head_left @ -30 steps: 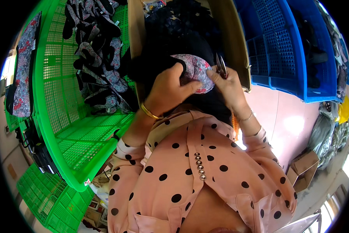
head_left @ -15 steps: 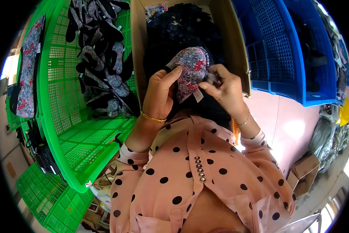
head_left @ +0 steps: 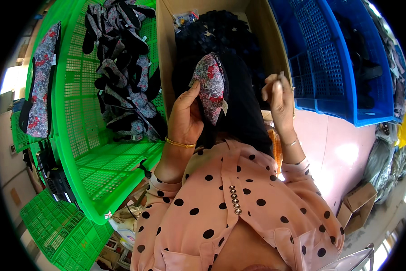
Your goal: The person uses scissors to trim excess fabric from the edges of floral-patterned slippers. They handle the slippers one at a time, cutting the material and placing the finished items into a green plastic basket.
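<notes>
My left hand (head_left: 187,118) is closed on a floral slipper-like cloth piece (head_left: 210,83), grey and pink with red flowers. The piece has a dark edge, and a small white tag sticks out at its lower side. The thumb presses on its floral face, while the other fingers are mostly hidden behind it. To the right, apart from the piece, my right hand (head_left: 280,101) is raised with its fingers pinched together. A tiny pale tip shows above those fingers; what it belongs to cannot be made out.
Ahead stands a cardboard box (head_left: 164,27) with dark scraps (head_left: 221,31) in it. On the left, a green crate (head_left: 72,108) holds several floral and black pieces (head_left: 121,77); a long floral piece (head_left: 41,90) lies on its outer side. A blue crate (head_left: 347,58) stands right.
My right hand has moved right and away from the floral piece. The piece, in my left hand, has turned so that its floral face looks narrower.
</notes>
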{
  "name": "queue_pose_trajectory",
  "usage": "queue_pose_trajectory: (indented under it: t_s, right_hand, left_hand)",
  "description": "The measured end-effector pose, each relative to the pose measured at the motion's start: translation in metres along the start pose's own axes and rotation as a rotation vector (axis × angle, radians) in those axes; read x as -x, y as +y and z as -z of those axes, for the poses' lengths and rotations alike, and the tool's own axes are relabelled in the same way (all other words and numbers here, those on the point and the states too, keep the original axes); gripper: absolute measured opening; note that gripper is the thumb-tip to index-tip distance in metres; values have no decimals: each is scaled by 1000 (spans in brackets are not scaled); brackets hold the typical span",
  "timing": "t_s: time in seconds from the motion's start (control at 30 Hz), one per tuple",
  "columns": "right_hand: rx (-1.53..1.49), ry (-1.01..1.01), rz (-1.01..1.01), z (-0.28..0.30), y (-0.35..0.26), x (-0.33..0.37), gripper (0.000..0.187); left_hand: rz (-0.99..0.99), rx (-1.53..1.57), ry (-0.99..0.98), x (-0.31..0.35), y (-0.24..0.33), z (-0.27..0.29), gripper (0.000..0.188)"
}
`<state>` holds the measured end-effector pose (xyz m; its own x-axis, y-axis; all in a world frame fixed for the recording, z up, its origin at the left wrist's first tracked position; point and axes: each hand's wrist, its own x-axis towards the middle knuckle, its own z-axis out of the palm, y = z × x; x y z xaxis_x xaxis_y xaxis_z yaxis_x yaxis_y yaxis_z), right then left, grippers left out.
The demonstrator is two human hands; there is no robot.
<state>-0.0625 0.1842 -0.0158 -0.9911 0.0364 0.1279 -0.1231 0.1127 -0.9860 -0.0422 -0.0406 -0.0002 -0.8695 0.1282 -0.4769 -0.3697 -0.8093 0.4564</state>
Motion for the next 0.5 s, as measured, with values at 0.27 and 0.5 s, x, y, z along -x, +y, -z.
queue_pose_trajectory:
  t_s: [0.27,0.5]
  right_hand:
    - [420,-280,96,-34,-26,8,31]
    - [-599,-255,-407,-18,-5,-9,13]
  left_hand:
    - [-16,37,9,5,-5,-10,28]
    - [-6,69,67,7,-14,-2,27]
